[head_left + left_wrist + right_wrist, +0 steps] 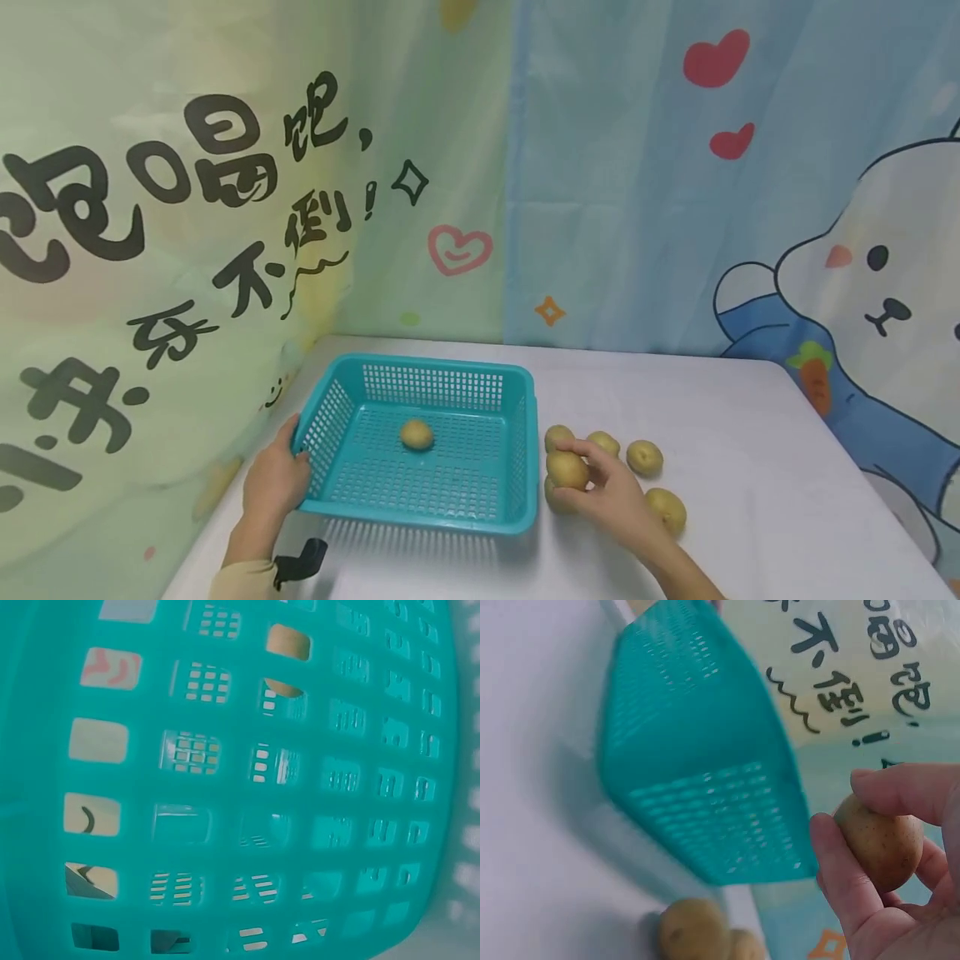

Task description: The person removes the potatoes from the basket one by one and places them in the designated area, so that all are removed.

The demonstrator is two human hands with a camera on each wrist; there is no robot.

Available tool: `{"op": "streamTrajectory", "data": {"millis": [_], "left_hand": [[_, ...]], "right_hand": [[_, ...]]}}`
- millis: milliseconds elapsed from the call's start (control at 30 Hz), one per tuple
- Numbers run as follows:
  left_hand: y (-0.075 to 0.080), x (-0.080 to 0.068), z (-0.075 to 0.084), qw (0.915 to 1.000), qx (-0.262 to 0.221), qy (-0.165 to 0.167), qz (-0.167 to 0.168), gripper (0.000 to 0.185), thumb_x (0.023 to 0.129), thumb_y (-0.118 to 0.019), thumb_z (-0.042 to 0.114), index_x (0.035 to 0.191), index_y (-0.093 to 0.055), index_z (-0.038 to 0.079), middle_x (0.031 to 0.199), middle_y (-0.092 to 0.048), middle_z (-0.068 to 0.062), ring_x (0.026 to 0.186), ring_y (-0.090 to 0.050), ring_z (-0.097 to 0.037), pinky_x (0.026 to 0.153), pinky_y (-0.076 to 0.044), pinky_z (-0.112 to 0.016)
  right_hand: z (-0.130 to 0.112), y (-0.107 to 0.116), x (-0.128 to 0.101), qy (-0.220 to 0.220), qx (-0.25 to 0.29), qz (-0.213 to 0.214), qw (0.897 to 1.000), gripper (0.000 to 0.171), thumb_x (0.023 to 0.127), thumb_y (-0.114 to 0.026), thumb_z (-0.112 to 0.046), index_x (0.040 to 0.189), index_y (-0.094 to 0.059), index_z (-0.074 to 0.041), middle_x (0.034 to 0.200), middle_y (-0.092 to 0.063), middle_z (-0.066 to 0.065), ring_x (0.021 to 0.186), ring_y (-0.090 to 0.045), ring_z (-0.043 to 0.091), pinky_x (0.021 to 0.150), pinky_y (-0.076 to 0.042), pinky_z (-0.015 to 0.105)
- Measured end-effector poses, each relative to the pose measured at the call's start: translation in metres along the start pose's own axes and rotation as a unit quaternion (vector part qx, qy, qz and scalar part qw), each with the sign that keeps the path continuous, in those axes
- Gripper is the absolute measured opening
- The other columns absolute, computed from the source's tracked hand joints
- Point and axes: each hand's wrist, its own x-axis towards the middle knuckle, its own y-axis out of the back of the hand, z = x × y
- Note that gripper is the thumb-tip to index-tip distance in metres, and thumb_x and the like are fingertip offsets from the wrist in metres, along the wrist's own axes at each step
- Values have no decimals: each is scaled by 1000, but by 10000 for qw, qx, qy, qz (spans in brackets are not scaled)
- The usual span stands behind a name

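My left hand [276, 477] grips the left rim of a turquoise plastic basket [525, 433] with perforated walls. One potato [416, 434] lies inside it on the basket's floor. In the right wrist view, my right hand [900, 885] holds another potato [881, 840] between thumb and fingers. That hand is just right of the basket, above several loose potatoes [644, 457] on the table. In the left wrist view the basket's wall [247, 795] fills most of the picture, and the left hand is out of sight there. My right hand partly covers some of the loose potatoes.
The basket stands on a white-covered table [750, 433]. Behind it hangs a printed curtain [615, 167] with hearts and a cartoon bear, and lettering runs along the left side. A black strap [302, 562] shows at my left wrist.
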Motion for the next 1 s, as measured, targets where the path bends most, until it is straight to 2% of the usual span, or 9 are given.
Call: {"op": "streamTrajectory", "data": {"millis": [167,267,400,467,533,567,667,767,1000], "left_hand": [[1,2,3,10000,15,-5,33,60,95,-49,7,152,-28,2,124,-53,-39,69,-55,-30,52,-37,-33],[1,1,4,10000,1,22,-12,60,95,-49,7,152,-28,2,124,-53,-38,68,-55,-29,51,-37,-33],[1,0,3,10000,57,35,-36,61,95,-49,7,152,-28,2,123,-54,-39,66,-55,-28,51,-36,-33],[1,0,3,10000,72,29,-34,61,95,-49,7,152,-28,2,122,-54,-39,66,-55,-29,51,-37,-33],[1,0,4,10000,80,19,-21,61,95,-49,7,152,-28,2,123,-53,-39,68,-55,-30,51,-37,-34],[1,0,4,10000,84,25,-22,61,95,-49,7,152,-28,2,123,-53,-39,68,-55,-30,52,-37,-34],[1,0,4,9999,88,49,-37,61,95,-50,7,152,-28,2,124,-53,-40,70,-55,-31,52,-38,-34],[1,-1,4,9999,104,71,-52,61,95,-50,7,152,-28,1,123,-53,-39,70,-56,-31,53,-38,-34],[1,1,3,9999,135,13,0,61,94,-50,7,151,-29,1,123,-54,-39,72,-56,-32,54,-39,-35]], "right_hand": [[22,8,-20,-40,-322,218,9992,54,76,-83,-10,125,-62,-17,133,-57,3,120,-52,17,90,-46,22],[36,9,-31,-2,-549,270,9981,54,74,-83,-8,124,-63,-15,129,-60,1,121,-52,15,93,-46,25],[52,5,-43,-296,-567,125,9979,58,73,-83,-8,126,-60,-13,133,-58,5,125,-51,33,100,-43,47],[59,1,-48,-521,-559,19,9971,60,73,-84,-11,127,-59,-14,136,-54,9,125,-49,42,97,-42,58],[66,-3,-51,-664,-578,-112,9961,63,72,-85,-13,129,-58,-14,139,-51,14,124,-48,48,92,-44,62],[68,-5,-52,-678,-613,-149,9957,64,71,-85,-15,128,-58,-14,139,-51,15,123,-48,48,90,-46,60],[73,-10,-53,-654,-766,-221,9947,64,69,-86,-17,127,-59,-16,137,-52,13,120,-51,42,82,-51,43],[75,-13,-53,-634,-916,-239,9935,62,69,-86,-18,125,-60,-19,133,-54,7,120,-51,37,78,-49,33],[81,-16,-52,-560,-920,-283,9938,58,70,-86,-16,123,-61,-19,132,-54,5,128,-46,42,94,-45,54]]}}
